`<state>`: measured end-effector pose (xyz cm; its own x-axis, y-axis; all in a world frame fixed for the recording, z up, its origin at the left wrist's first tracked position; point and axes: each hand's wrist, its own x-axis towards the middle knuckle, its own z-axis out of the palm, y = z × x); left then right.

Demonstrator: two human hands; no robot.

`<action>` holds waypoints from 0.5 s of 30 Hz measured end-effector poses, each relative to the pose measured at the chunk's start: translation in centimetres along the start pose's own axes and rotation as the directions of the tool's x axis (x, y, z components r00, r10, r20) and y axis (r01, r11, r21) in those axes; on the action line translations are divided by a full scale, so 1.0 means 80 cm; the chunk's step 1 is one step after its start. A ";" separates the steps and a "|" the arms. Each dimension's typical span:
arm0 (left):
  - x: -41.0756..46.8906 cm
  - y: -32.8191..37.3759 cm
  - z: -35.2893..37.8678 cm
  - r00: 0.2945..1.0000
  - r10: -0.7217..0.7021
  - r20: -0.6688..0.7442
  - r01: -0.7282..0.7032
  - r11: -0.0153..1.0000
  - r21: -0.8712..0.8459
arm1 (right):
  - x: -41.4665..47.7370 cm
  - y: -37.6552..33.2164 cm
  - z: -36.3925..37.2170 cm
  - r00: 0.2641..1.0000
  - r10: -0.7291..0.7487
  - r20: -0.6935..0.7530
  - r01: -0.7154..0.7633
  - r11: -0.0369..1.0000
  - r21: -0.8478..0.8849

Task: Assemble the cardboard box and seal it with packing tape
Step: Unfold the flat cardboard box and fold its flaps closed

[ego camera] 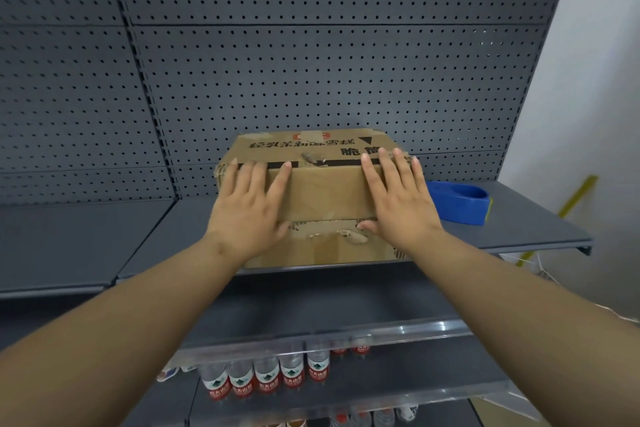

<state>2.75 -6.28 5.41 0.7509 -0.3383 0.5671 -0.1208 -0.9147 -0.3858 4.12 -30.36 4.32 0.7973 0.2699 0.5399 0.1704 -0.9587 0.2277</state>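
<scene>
A worn brown cardboard box (pixel 322 191) with black printed characters sits on a grey metal shelf (pixel 156 246), its top flaps folded down. My left hand (pixel 247 206) lies flat on the near flap at the box's left side, fingers spread. My right hand (pixel 398 198) lies flat on the same flap at the right side, fingers spread. Neither hand grips anything; both press on the cardboard. A blue packing tape dispenser (pixel 460 201) rests on the shelf just right of the box, partly hidden by my right hand.
A grey pegboard back wall (pixel 311 62) rises behind the box. Lower shelves hold several water bottles (pixel 266 374) with red labels. A white wall and a yellow strip (pixel 575 199) stand at the right past the shelf end.
</scene>
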 end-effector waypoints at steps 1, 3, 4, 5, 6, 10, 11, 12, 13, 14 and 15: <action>0.003 0.007 -0.002 0.999 0.039 0.016 -0.039 0.999 -0.014 | 0.001 0.001 0.001 1.000 0.002 -0.004 -0.002 1.000 -0.008; 0.011 0.025 -0.002 0.990 0.131 0.044 -0.130 0.991 -0.028 | 0.003 0.004 0.005 1.000 0.000 -0.030 -0.001 0.999 -0.036; 0.017 0.035 -0.002 0.984 0.175 0.044 -0.174 0.984 -0.023 | 0.004 0.006 0.007 0.999 -0.006 -0.048 0.005 0.999 -0.040; 0.023 0.044 -0.001 0.977 0.211 0.041 -0.210 0.977 -0.023 | 0.005 0.007 0.010 0.998 -0.016 -0.062 0.014 0.999 -0.040; 0.028 0.052 0.002 0.971 0.237 0.034 -0.236 0.971 -0.030 | 0.005 0.009 0.012 0.997 -0.024 -0.071 0.021 0.999 -0.040; 0.045 0.076 0.017 0.960 0.281 -0.016 -0.281 0.958 -0.050 | 0.003 0.019 0.014 0.993 -0.034 -0.116 0.026 0.997 -0.070; 0.047 0.081 0.020 0.957 0.286 -0.041 -0.288 0.957 -0.043 | 0.002 0.022 0.014 0.992 -0.036 -0.124 0.027 0.997 -0.078; 0.049 0.085 0.024 0.956 0.286 -0.064 -0.289 0.957 -0.035 | 0.000 0.026 0.016 0.990 -0.039 -0.135 0.028 0.996 -0.080; 0.051 0.089 0.026 0.956 0.282 -0.086 -0.285 0.958 -0.029 | -0.002 0.031 0.018 0.988 -0.044 -0.149 0.032 0.996 -0.081; 0.052 0.093 0.029 0.954 0.280 -0.111 -0.284 0.959 -0.024 | -0.004 0.036 0.020 0.986 -0.051 -0.161 0.038 0.996 -0.082; 0.054 0.096 0.030 0.950 0.282 -0.132 -0.287 0.958 -0.020 | -0.005 0.042 0.021 0.983 -0.060 -0.172 0.047 0.996 -0.080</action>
<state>6.64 -14.26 3.11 0.5943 -0.6084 0.5260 -0.3443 -0.7835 -0.5173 5.35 -33.81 3.47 0.6742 0.3385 0.6564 0.1605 -0.9347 0.3172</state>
